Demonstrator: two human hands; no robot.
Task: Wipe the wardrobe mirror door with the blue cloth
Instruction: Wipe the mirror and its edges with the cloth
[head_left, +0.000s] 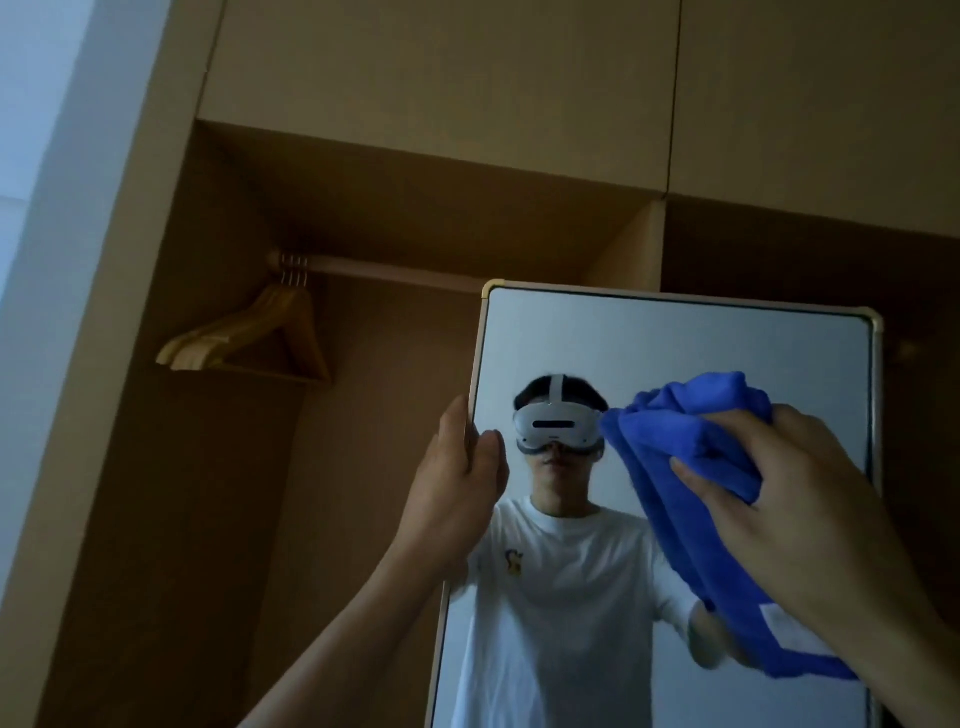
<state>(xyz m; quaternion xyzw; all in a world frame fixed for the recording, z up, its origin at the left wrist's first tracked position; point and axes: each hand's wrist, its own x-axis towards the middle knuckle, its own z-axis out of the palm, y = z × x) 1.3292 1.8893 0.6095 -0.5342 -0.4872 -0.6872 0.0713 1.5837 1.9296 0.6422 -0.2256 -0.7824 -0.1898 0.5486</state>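
The wardrobe mirror door (675, 343) stands upright at centre right, with a light frame and rounded brass corners. My left hand (457, 467) grips its left edge, thumb on the glass. My right hand (795, 499) holds a bunched blue cloth (691, 441) against the upper right part of the glass; the cloth hangs down toward the lower right. The glass reflects a person in a white T-shirt wearing a headset.
Behind the mirror is an open wooden wardrobe with a hanging rail (395, 273) and wooden hangers (260, 332) at its left end. Closed cabinet doors (441, 88) run above. A pale wall (41, 156) borders the left side.
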